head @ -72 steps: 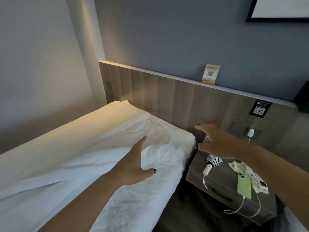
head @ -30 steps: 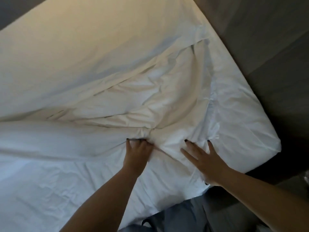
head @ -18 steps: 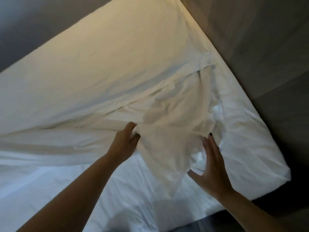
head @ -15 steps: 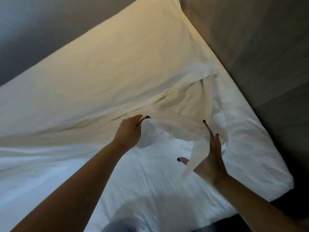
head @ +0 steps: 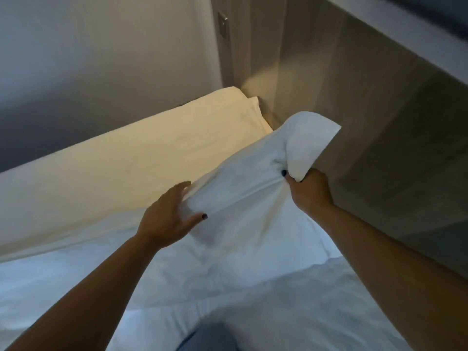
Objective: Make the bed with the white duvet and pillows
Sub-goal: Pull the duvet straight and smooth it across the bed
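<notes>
White duvet (head: 243, 198): near corner lifted off the bed, bunched into a thick roll that runs from the left hand up to the right. The rest trails down onto the mattress (head: 329, 312) and spreads toward the camera; a paler, warm-lit stretch of bedding (head: 114, 168) lies flat along the far side against the wall (head: 101, 59)

Right hand (head: 307, 191): clenched on a gathered knot of duvet fabric just below the corner, so the corner tip flops over above the fist. Held high and close to the wooden headboard (head: 367, 122) — likely to carry that corner up to the head of the bed

Left hand (head: 168, 219): fingers spread and fairly straight, thumb out below, cupping the lower end of the roll from the side; it touches and steadies the cloth, no real grasp seen. Probably there to keep the bulk from sagging while the right does the pulling

Pillows: none clearly made out; the folded white edge at the far head corner (head: 249, 103) could be one, cannot tell

Surroundings: a small metal plate (head: 222, 25) on the panel where wall meets headboard. Blue-grey clothing (head: 210, 338) of the person at bottom edge

Judgement: duvet-spreading step, early to middle; corner not yet laid flat, creases remain across the near side
</notes>
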A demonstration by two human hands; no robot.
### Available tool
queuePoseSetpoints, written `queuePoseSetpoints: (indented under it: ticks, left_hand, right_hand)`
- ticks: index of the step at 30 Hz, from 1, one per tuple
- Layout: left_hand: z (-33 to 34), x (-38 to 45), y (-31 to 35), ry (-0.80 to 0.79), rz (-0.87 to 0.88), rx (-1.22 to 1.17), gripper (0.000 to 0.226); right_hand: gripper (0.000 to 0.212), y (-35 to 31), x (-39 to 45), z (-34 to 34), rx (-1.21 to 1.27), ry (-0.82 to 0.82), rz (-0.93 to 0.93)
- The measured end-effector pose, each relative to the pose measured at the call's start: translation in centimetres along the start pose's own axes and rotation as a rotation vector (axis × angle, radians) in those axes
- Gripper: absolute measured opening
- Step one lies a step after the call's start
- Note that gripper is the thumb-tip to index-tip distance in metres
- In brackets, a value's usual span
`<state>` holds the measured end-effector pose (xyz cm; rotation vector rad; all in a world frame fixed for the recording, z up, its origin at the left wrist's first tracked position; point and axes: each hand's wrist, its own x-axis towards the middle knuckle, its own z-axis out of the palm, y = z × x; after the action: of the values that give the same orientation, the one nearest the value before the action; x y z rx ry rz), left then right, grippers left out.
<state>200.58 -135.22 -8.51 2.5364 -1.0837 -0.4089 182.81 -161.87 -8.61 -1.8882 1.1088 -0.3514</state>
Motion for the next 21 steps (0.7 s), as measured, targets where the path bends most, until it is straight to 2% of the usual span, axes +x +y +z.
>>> queuePoseSetpoints:
  ticks: [2,5,8,12,14,16,19,21]
  left_hand:
    - [0.9,1.5,-3.9,0.018,-0.054,0.179,0.053]
    - [1.5,7.0,-7.2,0.109,-0.199,0.154,0.028]
    - [0.2,13.5,-8.3,0.21,-0.217,0.079,0.026]
    - [-2.9,21.6,-10.2,0.354,-0.229,-0.075,0.035]
    - [-4.0,25.3,-11.6,0.386,-0.238,-0.147,0.041]
    - [-4.0,28.8,-13.4,0.308,-0.24,-0.15,0.044]
    - [-1.2,32.6,-16.3,0.123,-0.278,-0.054,0.045]
    - [1.6,34.2,-17.8,0.085,-0.294,0.009,0.045]
  right_hand:
    - [0.036,0.1,1.8,1.3,-0.035,0.018,0.014]
    - [0.031,-0.6,5.3,3.6,-0.024,0.027,-0.001]
    - [0.027,-3.2,9.8,5.6,0.064,0.086,0.006]
    - [0.037,-7.2,17.6,9.0,0.094,0.222,-0.065]
    - [0.033,-8.9,21.0,10.2,0.054,0.173,-0.033]
    - [0.034,-9.2,23.7,11.1,-0.148,0.115,0.089]
    - [0.046,-7.1,26.8,12.3,-0.387,0.17,0.27]
    - [0.044,-5.6,27.9,13.5,-0.501,0.211,0.33]
